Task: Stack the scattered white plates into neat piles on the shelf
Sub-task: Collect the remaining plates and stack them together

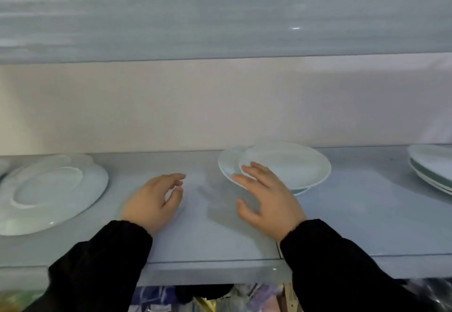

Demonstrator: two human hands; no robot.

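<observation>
The right hand's (267,204) fingers (255,170) are spread wide and straight, their tips on the near-left rim of the top plate (291,166), glossy white. A second plate (227,162) juts out to the left beneath it. The left hand (154,199) hovers over the pale blue shelf (354,226), fingers loosely curled and holding nothing. A scalloped plate (53,189) lies far left, and a plate pile (433,165) sits at the right edge.
</observation>
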